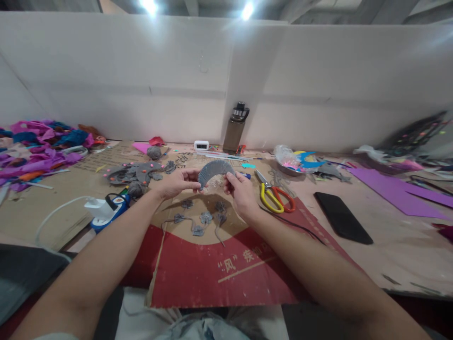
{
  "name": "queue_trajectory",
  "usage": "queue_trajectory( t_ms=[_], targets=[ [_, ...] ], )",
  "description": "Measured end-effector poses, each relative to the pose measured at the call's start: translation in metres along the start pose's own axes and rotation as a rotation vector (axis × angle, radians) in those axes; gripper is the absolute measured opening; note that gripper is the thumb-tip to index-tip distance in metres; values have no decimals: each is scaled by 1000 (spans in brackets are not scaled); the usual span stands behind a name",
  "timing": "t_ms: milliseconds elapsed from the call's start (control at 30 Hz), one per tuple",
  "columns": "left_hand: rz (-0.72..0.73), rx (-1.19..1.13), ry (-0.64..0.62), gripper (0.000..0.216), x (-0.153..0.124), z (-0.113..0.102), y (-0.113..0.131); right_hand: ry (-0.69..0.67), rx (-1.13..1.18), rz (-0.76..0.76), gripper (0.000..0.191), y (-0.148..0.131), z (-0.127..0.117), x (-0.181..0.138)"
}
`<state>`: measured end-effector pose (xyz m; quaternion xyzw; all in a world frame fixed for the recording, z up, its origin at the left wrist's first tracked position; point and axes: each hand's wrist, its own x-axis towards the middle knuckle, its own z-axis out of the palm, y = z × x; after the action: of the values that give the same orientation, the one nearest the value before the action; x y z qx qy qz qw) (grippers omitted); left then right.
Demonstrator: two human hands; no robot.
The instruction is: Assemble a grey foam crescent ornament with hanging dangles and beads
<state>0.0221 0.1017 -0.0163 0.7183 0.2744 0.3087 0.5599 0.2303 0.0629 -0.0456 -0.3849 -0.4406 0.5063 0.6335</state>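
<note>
Between my hands, a grey crescent-shaped piece point(216, 169) with fine ridges or windings is held up above the cardboard, its curve arching away from me. My left hand point(179, 183) pinches its left end between thumb and fingers. At the opposite end, my right hand point(241, 191) grips it with thumb and fingertips. Below lie several small grey knotted pieces point(205, 217), some with thread tails, on the red and brown cardboard point(226, 269). Scissors point(272, 196) with one yellow and one red handle rest just right of my right hand.
A black phone point(342, 217) lies at right near purple sheets point(399, 191). A dark bottle point(236, 127) and white digital clock point(201, 146) stand at the back. Grey pieces with pink beads point(132, 174), a blue power strip with a white plug point(101, 210) and colourful scraps point(46, 141) occupy the left.
</note>
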Motion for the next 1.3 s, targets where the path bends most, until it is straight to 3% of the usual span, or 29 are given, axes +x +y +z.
queue_trajectory(
  t_ms=[967, 1100, 1167, 1300],
  targets=[
    [0, -47, -3, 46, -3, 0, 4, 12, 13, 20, 23, 2, 0, -1],
    [9, -105, -14, 39, -4, 2, 1, -94, 155, 172, 26, 0, 1, -3],
    [43, -126, 38, 34, -2, 5, -2, -188, 201, 259, 28, -1, 2, -5],
    [150, -124, 167, 55, 2, 13, -5, -333, 237, 341, 28, -2, 6, -10]
  ],
)
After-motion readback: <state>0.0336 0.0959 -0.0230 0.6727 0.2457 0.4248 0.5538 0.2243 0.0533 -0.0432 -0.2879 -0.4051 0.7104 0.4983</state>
